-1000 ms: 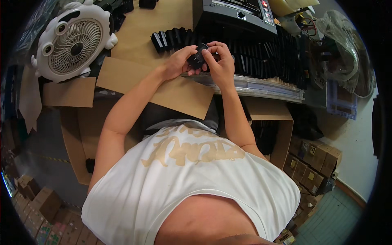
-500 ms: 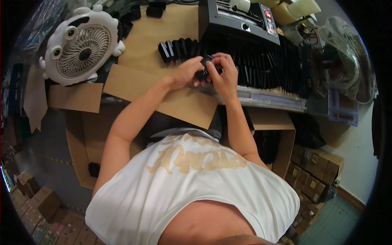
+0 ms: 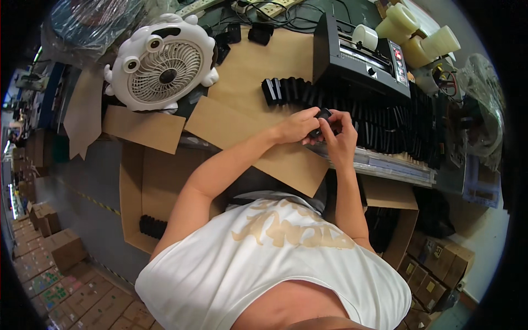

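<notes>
Both my hands meet over the bench edge around one small black plastic part (image 3: 323, 115). My left hand (image 3: 296, 127) grips it from the left, fingers curled round it. From the right, my right hand (image 3: 342, 136) pinches the same part between thumb and fingers, covering much of it. Just beyond and to the right, rows of similar black parts (image 3: 385, 118) stand packed side by side. A short row of them (image 3: 283, 91) reaches left onto the brown cardboard sheet (image 3: 242, 71). Beneath my left forearm lies a cardboard flap (image 3: 220, 124).
A black machine (image 3: 352, 60) with a white roll (image 3: 365, 37) stands behind the rows. A white animal-shaped fan (image 3: 168, 76) stands at left. Open cartons flank my lap, a left one (image 3: 131, 187) and a right one (image 3: 393, 199). Tape rolls (image 3: 401, 21) sit at back right.
The whole view has shifted, so bench and hands appear further right and lower. Both hands still hold the black part, which now looks turned a little between the fingers.
</notes>
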{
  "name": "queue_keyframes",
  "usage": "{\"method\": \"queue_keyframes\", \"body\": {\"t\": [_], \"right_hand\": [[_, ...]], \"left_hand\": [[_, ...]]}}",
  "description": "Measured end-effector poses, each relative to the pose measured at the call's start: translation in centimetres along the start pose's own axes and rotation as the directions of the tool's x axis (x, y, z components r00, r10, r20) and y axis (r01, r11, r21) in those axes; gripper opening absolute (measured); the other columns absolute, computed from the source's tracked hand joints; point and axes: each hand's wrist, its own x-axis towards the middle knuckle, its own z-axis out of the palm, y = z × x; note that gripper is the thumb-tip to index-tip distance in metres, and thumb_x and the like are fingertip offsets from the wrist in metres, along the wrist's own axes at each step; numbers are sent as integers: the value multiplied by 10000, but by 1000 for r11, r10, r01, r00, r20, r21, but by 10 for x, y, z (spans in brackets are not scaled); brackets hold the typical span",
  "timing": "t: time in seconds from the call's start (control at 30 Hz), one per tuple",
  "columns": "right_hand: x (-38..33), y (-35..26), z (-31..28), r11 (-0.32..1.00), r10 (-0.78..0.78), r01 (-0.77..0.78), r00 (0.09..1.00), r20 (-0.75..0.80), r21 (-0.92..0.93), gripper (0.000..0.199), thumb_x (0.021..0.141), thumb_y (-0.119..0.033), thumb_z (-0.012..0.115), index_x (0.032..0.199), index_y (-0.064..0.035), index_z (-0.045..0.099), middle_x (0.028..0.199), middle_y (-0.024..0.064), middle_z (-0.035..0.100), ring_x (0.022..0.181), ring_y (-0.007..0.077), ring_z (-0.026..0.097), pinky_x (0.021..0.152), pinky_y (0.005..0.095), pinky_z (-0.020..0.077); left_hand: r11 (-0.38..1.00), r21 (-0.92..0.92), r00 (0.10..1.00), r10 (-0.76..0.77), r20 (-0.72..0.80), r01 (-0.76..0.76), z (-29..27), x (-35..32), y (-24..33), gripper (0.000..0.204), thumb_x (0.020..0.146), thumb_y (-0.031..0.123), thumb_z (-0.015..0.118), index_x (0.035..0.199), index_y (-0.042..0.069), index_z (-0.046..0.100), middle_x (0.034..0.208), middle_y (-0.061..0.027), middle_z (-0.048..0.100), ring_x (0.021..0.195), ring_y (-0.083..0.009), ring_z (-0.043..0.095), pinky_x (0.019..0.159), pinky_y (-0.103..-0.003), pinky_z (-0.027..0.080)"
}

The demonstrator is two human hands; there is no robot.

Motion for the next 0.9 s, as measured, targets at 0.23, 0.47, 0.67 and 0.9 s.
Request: {"method": "queue_keyframes", "body": {"t": [0.23, 0.47, 0.67, 0.9], "right_hand": [[0, -5, 7, 997, -12, 16, 999, -50, 75, 192, 876, -20, 688, 1059, 17, 642, 947, 91, 639, 653, 130, 571, 531, 230, 468], [-4, -2, -1, 992, 64, -58, 997, -46, 115, 231, 900, 7, 656, 1131, 11, 644, 945, 100, 638, 684, 124, 573, 587, 224, 495], [-1, -16, -19, 940, 78, -89, 996, 48, 328, 214, 889, 48, 631, 1094, -7, 661, 924, 64, 649, 691, 112, 555, 575, 227, 469], [8, -21, -30, 918, -376, 395, 892, 250, -28, 235, 795, 82, 651, 991, -38, 701, 1023, 38, 642, 784, 133, 569, 674, 233, 478]], "left_hand": [[999, -20, 999, 29, 24, -29, -8, 5, -8, 128, 958, 156, 401, 1024, 67, 466, 754, -82, 580, 572, -108, 490, 480, -202, 383], [1000, -13, 998, -5, 64, 6, -2, 3, -8, 175, 955, 155, 418, 1074, 38, 472, 850, -106, 613, 660, -137, 542, 560, -238, 453], [961, 218, 983, 179, -28, -169, -2, -6, -3, 390, 985, 211, 504, 1316, 12, 452, 1183, -160, 574, 1022, -242, 583, 901, -349, 496], [116, 956, 907, 366, 210, -268, -22, -96, 33, 645, 811, 299, 737, 1361, 70, 491, 1387, -163, 463, 1247, -369, 450, 1093, -480, 367]]}}
